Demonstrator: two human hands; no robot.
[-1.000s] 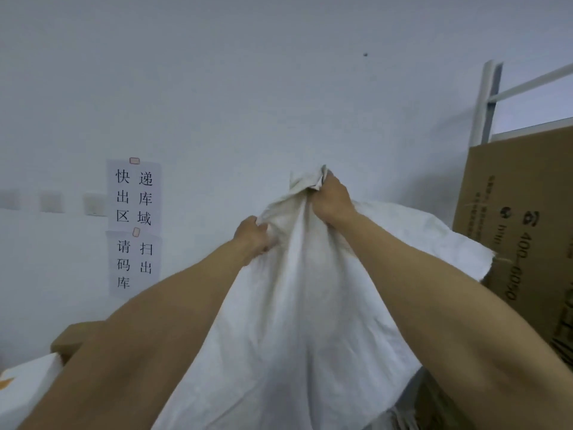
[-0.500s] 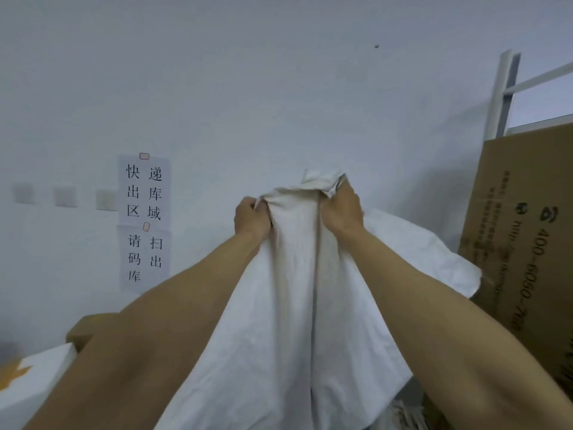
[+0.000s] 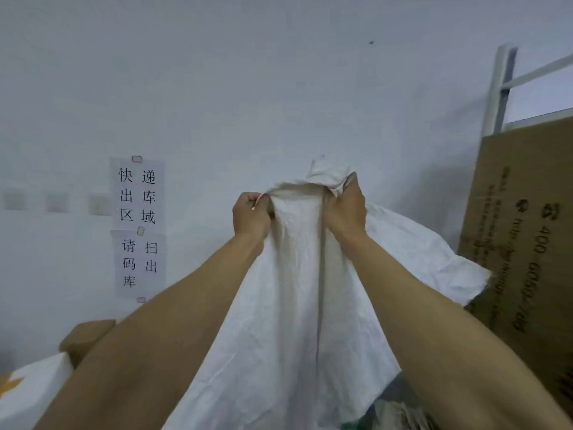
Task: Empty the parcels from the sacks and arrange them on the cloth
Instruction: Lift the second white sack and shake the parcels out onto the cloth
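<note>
the white woven sack (image 3: pixel 294 305) hangs in front of the person, held high by one bunched end against the pale wall (image 3: pixel 248 72). the left grip (image 3: pixel 251 216) is clamped on a gathered fold at the top edge, fingers curled round it. the right grip (image 3: pixel 345 209) is clamped on the corner just beside it, a tuft of fabric poking up above. the material looks thin, soft and crinkly, likely a little slick, so bunched handfuls at the corners should hold better than a flat pinch. it drapes limp, as if little weighs it down. no parcels show, and the cloth is out of view. a paper sign (image 3: pixel 138 225) is taped to the wall at left. a cardboard sheet (image 3: pixel 521 228) leans at right below a white metal frame (image 3: pixel 499 88). a brown box (image 3: pixel 83 336) and a white box (image 3: pixel 31 389) sit low at left.
</note>
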